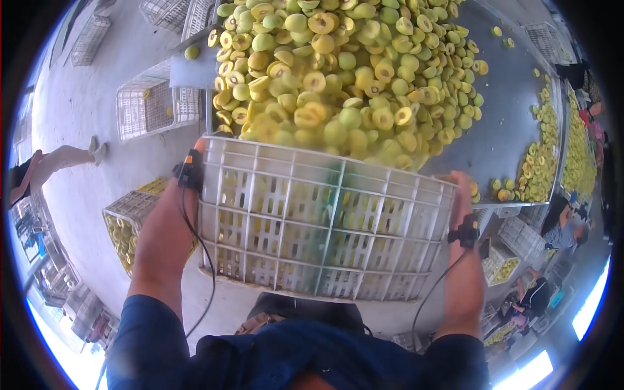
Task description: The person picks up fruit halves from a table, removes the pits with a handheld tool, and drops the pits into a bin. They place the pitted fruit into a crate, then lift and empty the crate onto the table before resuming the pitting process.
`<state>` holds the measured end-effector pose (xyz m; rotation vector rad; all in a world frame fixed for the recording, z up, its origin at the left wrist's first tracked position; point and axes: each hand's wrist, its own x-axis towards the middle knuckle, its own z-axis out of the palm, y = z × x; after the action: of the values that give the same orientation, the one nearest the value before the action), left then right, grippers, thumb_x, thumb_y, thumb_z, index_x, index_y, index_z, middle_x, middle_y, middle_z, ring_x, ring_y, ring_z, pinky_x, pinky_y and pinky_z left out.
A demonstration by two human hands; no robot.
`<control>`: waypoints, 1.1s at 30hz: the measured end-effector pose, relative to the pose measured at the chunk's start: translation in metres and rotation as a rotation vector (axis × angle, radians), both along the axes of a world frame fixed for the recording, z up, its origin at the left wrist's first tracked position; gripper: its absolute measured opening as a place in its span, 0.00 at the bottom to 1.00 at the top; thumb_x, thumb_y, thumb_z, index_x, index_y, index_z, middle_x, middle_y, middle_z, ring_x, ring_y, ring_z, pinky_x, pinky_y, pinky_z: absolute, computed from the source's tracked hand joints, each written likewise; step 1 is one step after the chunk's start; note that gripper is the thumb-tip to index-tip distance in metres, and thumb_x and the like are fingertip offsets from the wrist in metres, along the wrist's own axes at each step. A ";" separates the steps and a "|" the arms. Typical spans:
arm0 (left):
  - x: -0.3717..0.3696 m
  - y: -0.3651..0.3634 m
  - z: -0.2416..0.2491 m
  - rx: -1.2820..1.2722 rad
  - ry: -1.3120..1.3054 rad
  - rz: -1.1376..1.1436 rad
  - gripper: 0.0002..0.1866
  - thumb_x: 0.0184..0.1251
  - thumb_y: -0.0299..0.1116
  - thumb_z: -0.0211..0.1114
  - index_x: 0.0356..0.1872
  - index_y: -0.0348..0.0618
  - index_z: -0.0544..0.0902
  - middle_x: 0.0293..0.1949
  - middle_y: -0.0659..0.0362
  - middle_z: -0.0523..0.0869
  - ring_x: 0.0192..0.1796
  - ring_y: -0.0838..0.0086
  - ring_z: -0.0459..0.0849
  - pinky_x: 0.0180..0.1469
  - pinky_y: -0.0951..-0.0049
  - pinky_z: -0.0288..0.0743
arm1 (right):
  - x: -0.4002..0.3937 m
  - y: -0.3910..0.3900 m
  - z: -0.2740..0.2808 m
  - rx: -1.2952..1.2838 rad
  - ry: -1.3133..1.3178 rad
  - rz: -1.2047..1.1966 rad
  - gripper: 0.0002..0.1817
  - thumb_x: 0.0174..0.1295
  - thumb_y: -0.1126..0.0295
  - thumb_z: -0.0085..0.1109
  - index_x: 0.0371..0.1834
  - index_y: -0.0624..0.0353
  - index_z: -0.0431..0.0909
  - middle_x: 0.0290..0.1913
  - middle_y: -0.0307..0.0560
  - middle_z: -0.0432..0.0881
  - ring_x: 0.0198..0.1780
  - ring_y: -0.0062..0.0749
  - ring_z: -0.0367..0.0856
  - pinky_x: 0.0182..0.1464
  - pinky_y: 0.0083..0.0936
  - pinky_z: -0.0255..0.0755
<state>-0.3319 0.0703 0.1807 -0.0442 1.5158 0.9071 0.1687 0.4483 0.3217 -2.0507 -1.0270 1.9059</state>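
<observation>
I hold a white slatted plastic crate [312,221] tipped forward, its underside facing me. My left hand [192,168] grips its left edge and my right hand [459,190] grips its right edge; both wrists carry black bands with cables. Halved yellow-green fruit [338,71] spills over the crate's far rim onto a big heap on a grey metal table [507,123]. My blue sleeves show at the bottom.
A crate of fruit [127,224] stands on the floor at my left, with empty white crates [153,104] further off. More fruit [539,162] lies along the table's right edge. Other people [562,231] sit at the right, and a person's leg [62,159] shows at the left.
</observation>
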 end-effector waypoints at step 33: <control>0.222 -0.195 0.009 0.262 0.601 0.678 0.18 0.83 0.29 0.57 0.65 0.34 0.84 0.59 0.52 0.91 0.59 0.67 0.89 0.65 0.66 0.81 | 0.081 0.059 -0.088 0.416 0.061 0.138 0.28 0.79 0.48 0.54 0.56 0.65 0.87 0.49 0.52 0.92 0.46 0.36 0.92 0.52 0.33 0.85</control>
<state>-0.1099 -0.1243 0.1897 -0.1053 1.9592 1.7730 0.2495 0.5073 0.2333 -1.7173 -1.4387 1.6250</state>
